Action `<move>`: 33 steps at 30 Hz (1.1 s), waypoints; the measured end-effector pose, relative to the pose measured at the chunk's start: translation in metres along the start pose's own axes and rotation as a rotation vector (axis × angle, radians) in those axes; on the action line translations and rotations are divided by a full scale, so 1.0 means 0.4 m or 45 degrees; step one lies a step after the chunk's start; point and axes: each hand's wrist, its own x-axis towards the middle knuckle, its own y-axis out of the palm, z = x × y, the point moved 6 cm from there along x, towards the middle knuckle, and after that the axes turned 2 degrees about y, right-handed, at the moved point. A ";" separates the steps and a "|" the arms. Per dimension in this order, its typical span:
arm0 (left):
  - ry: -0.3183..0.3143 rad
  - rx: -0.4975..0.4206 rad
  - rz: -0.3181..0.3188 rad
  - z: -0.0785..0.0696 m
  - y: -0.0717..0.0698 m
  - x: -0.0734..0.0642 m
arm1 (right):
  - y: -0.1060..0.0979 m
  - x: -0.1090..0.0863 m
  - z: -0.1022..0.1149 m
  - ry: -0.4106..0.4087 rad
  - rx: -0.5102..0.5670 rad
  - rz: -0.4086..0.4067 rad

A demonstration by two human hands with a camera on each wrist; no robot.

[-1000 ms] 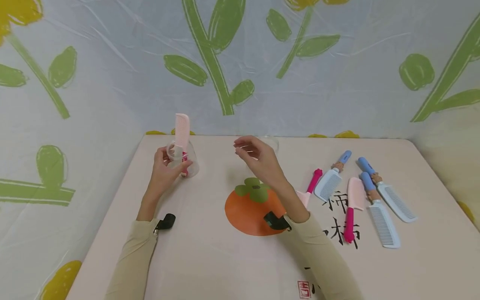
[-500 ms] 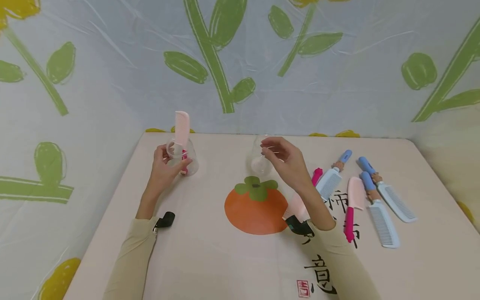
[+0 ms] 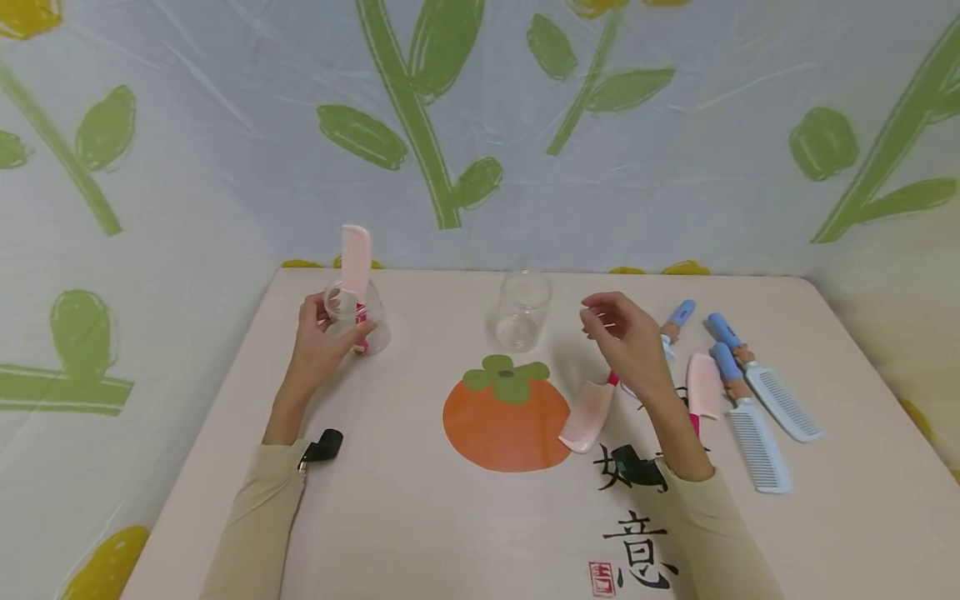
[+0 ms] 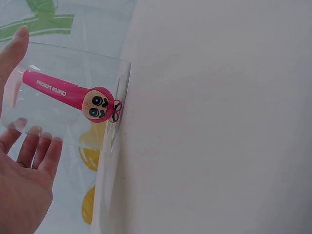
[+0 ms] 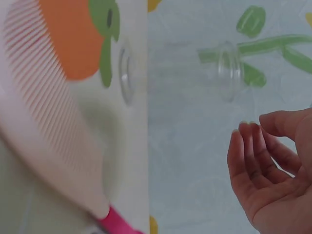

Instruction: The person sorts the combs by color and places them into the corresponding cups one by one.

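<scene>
My left hand [image 3: 318, 348] grips a clear jar [image 3: 381, 333] at the table's far left, fingers and thumb on opposite sides. Inside leans a pink comb [image 3: 356, 254], teeth end sticking up above the rim. Its magenta handle [image 4: 58, 90], with a cartoon face at the end, reaches the bottom in the left wrist view. My right hand [image 3: 628, 346] hovers over the table with loosely curled fingers, holding nothing. Beneath it lies another pink comb [image 3: 587, 418], partly hidden by the hand. To that hand's left stands a second clear jar [image 3: 525, 300] with nothing inside.
At the right lie a further pink comb [image 3: 703, 383] and several blue combs [image 3: 783, 402], one mostly hidden behind my right hand. The tabletop carries a printed orange persimmon [image 3: 504, 429] and black characters [image 3: 639, 550]. A flower-patterned curtain [image 3: 637, 192] rises behind the table.
My right hand has moved rightward, past the second jar, which now shows fully. The pink comb beneath that hand has come more into view. My left hand stays on its jar.
</scene>
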 end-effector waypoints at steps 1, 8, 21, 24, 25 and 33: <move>-0.008 -0.001 0.003 -0.004 0.000 -0.002 | -0.006 -0.003 -0.009 0.008 -0.031 -0.009; 0.007 0.007 0.001 -0.022 -0.003 -0.005 | -0.035 -0.007 -0.061 -0.007 -0.277 -0.063; -0.012 0.004 0.007 0.002 -0.003 -0.002 | -0.068 -0.033 -0.142 0.347 -0.531 0.117; -0.026 0.007 0.007 -0.001 -0.004 -0.004 | -0.070 -0.035 -0.156 0.412 -0.549 0.167; -0.032 0.010 0.005 -0.004 -0.004 -0.005 | -0.070 -0.036 -0.159 0.429 -0.561 0.183; -0.011 0.000 0.039 -0.077 0.002 -0.028 | -0.064 -0.043 -0.185 0.588 -0.634 0.298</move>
